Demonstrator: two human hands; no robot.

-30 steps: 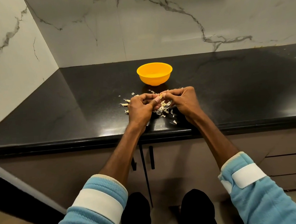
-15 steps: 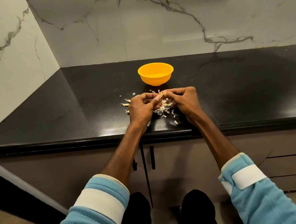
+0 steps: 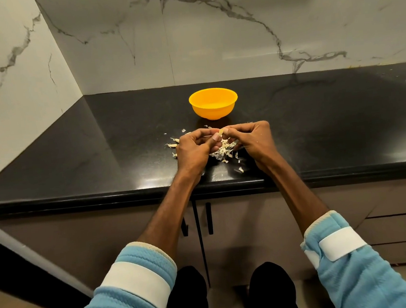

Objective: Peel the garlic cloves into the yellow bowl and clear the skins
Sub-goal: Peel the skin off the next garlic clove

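Garlic clove (image 3: 222, 132): small and pale, pinched between the fingertips of both hands and held just above the counter (image 3: 97, 151), nearer its front edge than its back.
Left hand (image 3: 191, 151): fingers curled, grip closed on the clove from the left.
Right hand (image 3: 254, 139): fingers curled, grip closed on the same clove from the right.
Skins (image 3: 224, 151): a loose pale heap on the counter under and between the hands, with a few flakes scattered toward the front edge.
Pale pieces (image 3: 172, 145): laid just left of the left hand; clove or skin cannot be told.
Yellow bowl (image 3: 213, 103): upright, beyond the hands toward the back edge and apart from them; contents cannot be made out.
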